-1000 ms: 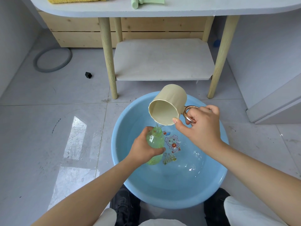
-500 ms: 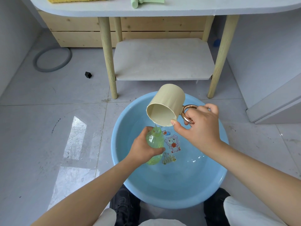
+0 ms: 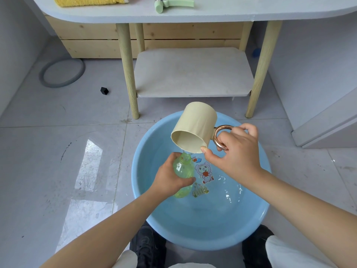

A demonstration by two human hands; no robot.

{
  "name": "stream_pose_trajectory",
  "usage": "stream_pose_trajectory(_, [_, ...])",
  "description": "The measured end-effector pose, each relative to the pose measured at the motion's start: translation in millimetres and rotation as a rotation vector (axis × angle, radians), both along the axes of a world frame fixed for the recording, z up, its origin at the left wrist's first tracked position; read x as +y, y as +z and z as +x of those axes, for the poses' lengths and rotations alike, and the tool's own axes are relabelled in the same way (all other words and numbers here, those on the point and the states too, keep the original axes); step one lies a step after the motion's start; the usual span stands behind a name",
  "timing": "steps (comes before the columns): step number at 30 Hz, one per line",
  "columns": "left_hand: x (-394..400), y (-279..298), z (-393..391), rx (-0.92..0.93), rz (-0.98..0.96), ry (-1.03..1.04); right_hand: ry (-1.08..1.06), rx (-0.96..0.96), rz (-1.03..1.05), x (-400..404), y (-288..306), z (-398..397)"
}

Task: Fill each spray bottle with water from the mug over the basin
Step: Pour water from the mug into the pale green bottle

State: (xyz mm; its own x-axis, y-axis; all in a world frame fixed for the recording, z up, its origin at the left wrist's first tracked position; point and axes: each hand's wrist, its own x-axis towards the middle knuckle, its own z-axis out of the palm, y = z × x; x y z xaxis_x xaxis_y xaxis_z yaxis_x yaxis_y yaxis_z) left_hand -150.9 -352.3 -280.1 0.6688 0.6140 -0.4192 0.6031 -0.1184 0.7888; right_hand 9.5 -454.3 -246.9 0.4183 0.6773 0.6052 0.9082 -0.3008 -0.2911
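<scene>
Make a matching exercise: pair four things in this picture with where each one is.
Things:
1. mug
2. spray bottle
3. yellow towel
4. black cube

Places:
A. on the floor tiles
B. in the left hand
C. on the tabletop
D. tilted in the right hand

Pairs: 1-D, 2-B, 3-C, 4-A

- The left hand (image 3: 170,178) wraps the green spray bottle (image 3: 183,169), covering most of its near side.
- The right hand (image 3: 237,151) hides part of the mug (image 3: 195,128) handle.
- Above the hands, the yellow towel (image 3: 88,0) and green sprayer head (image 3: 170,4) on the bench (image 3: 212,14) are cut off by the top edge.
- Below the hands, the basin (image 3: 202,238) hides part of the black shoes (image 3: 146,246).
</scene>
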Motion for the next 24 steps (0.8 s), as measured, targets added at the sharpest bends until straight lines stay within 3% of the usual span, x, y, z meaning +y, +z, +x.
stream_pose_trajectory(24, [-0.4, -0.2, -0.4, -0.003, -0.020, 0.018, 0.089, -0.160, 0.035, 2.6, -5.1, 2.6])
